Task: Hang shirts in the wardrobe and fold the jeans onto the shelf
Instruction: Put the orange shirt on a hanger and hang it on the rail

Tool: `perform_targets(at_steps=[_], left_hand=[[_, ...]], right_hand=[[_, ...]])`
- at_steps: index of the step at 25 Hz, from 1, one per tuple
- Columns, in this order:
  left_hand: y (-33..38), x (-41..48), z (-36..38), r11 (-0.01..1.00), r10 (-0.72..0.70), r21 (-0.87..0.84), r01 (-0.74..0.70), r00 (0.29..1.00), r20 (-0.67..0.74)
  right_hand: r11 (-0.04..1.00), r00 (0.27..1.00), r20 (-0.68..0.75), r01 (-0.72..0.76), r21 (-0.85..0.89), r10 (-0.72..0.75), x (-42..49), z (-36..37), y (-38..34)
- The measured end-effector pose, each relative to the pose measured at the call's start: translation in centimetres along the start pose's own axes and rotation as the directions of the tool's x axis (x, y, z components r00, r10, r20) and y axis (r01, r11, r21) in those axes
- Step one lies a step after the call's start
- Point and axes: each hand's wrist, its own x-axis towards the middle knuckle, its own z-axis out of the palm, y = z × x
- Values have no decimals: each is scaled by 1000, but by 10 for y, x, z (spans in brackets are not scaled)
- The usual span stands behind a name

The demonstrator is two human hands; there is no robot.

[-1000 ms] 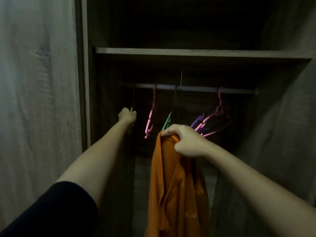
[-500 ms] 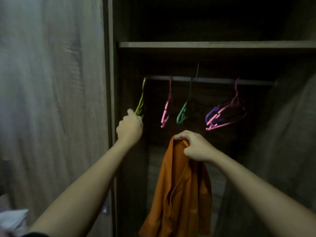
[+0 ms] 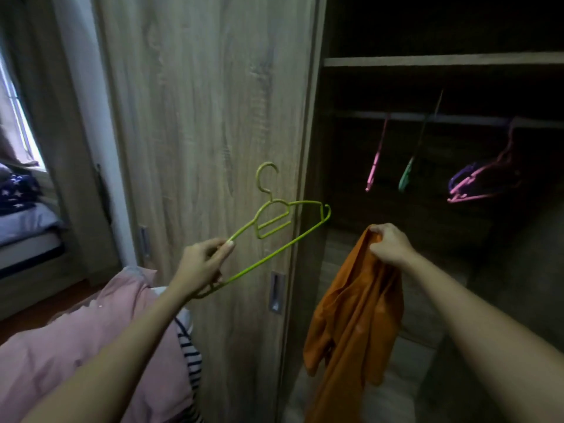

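Shirt (image 3: 351, 315) in orange dangles lower center, bunched in my right hand (image 3: 389, 245); my left hand (image 3: 200, 264) pinches a green hanger (image 3: 274, 221) at mid-frame. I judge nothing hung yet, jeans unseen.

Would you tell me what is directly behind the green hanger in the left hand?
Behind the green hanger held by the left hand stands the closed wooden wardrobe door. What lies behind that door is covered.
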Motion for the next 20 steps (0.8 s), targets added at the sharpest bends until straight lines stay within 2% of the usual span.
perform_targets(at_steps=[2,4,9,12,15,17,20], left_hand=[[-10,-9,-30,986,-29,-161,36,999,44],[-13,-16,-51,968,-6,-249,33,994,108],[-4,-16,-49,978,104,-197,-61,971,214],[4,-15,-24,963,154,-254,-91,958,240],[11,-20,1,940,217,-320,-118,931,294],[14,-21,8,928,221,-359,-100,923,314],[17,-10,-9,934,211,-347,-83,914,347]], right_hand=[[1000,1000,3,20,-6,-20,-3,-4,-10],[999,999,-14,50,-11,-50,-5,-10,-19],[993,984,144,110,-32,-104,-15,-21,-39],[948,951,174,282,-149,-256,-30,-13,-56],[907,904,216,402,-127,-370,-38,-9,-67],[893,898,228,417,-166,-377,-35,-16,-67],[888,931,215,350,-300,-294,-25,-40,-43]])
